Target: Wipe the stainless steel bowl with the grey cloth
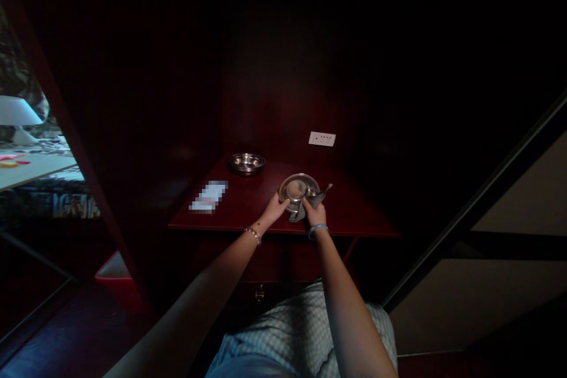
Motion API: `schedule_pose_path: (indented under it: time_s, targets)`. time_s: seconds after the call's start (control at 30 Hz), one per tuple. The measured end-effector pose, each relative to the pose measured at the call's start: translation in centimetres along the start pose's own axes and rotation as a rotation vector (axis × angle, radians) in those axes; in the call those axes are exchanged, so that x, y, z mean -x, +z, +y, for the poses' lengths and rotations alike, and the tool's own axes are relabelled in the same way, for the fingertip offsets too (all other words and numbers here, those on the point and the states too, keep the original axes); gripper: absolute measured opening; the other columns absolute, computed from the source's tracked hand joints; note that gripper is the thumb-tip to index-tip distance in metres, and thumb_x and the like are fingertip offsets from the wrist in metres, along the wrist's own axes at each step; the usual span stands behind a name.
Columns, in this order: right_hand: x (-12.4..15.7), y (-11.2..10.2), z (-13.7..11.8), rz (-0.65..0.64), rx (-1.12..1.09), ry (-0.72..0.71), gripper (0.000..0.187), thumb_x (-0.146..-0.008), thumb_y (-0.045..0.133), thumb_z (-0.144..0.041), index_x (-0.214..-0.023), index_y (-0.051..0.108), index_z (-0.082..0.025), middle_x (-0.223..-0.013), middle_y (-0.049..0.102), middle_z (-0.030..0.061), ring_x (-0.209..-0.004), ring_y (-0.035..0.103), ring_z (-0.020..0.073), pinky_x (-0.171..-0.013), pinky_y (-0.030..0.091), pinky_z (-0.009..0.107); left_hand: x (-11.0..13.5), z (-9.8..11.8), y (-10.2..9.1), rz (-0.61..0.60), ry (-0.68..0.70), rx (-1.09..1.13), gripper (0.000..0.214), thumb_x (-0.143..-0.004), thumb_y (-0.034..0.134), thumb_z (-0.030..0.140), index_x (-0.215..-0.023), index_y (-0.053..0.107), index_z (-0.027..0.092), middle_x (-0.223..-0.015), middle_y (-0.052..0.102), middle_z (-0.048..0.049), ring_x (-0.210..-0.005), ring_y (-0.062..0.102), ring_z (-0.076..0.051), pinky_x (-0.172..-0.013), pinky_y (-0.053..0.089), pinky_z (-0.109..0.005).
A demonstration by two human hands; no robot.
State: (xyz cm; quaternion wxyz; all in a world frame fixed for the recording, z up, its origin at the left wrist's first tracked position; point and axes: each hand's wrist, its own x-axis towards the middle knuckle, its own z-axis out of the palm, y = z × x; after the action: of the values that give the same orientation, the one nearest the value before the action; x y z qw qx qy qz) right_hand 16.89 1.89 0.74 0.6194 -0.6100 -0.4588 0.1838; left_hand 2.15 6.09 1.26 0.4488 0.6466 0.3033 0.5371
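A shiny metal bowl (296, 189) is held over the front of the dark red desk (248, 212), its hollow side facing me. My left hand (275, 208) grips the bowl's left rim, thumb on the inside. On the other side, my right hand (316, 212) is closed on a grey cloth (297, 212), which lies against the bowl's right rim and inner wall. One corner of the cloth sticks out to the right. The fingers behind the bowl are hidden.
More metal bowls, seemingly stacked (247, 164), stand at the desk's back left. A blurred pale rectangle (209, 196) lies near the left edge. A white socket plate (322, 139) is on the back wall. Below left is a red bin (116, 269); a white lamp (18, 112) stands farther left.
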Motion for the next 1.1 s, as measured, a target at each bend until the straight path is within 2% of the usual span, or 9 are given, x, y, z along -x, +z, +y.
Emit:
schedule_pose_path:
  time_s: [0.13,0.37,0.63,0.9,1.1]
  targets:
    - [0.17,-0.04,-0.24,-0.009,-0.022,0.004,0.039,-0.067,0.063,-0.043,-0.090,0.067,-0.012,-0.092,0.072,0.0114,-0.088,0.066,0.0257,-0.078,0.050,0.032,0.15,0.00,-0.12,-0.021,0.027,0.006,0.043,-0.071,0.063,0.014,-0.112,0.053,0.012,-0.114,0.063,-0.0127,-0.103,0.060,-0.020,-0.095,0.044,-0.036]
    - [0.25,-0.14,-0.18,0.000,0.005,-0.003,0.037,-0.066,0.064,-0.044,-0.087,0.068,-0.013,-0.090,0.072,0.0107,-0.087,0.067,0.0262,-0.076,0.050,0.033,0.25,0.31,-0.11,0.013,-0.016,-0.059,0.033,-0.073,0.058,0.011,-0.105,0.057,0.011,-0.107,0.066,-0.0121,-0.098,0.062,-0.021,-0.092,0.046,-0.036]
    - [0.04,-0.06,0.40,-0.003,-0.020,-0.027,0.038,-0.065,0.064,-0.045,-0.087,0.067,-0.014,-0.090,0.072,0.0103,-0.088,0.067,0.0257,-0.078,0.050,0.033,0.01,0.03,0.00,0.038,-0.039,-0.033,0.030,-0.073,0.056,0.011,-0.103,0.058,0.013,-0.102,0.067,-0.0096,-0.094,0.062,-0.019,-0.090,0.046,-0.034]
    - [0.02,0.06,0.19,-0.015,-0.022,-0.035,0.039,-0.066,0.063,-0.045,-0.089,0.067,-0.013,-0.093,0.071,0.0112,-0.091,0.066,0.0256,-0.081,0.049,0.034,-0.18,0.51,-0.10,0.083,0.054,-0.016,0.031,-0.080,0.052,0.020,-0.110,0.054,0.015,-0.108,0.064,-0.0084,-0.099,0.060,-0.017,-0.091,0.044,-0.030]
    - [0.09,0.08,-0.05,-0.020,-0.025,-0.041,0.038,-0.067,0.063,-0.044,-0.089,0.068,-0.014,-0.094,0.072,0.0101,-0.092,0.065,0.0265,-0.081,0.050,0.035,-0.09,0.89,-0.24,0.113,0.042,-0.065,0.024,-0.084,0.048,0.030,-0.100,0.058,0.015,-0.096,0.066,-0.0069,-0.091,0.061,-0.017,-0.087,0.046,-0.029]
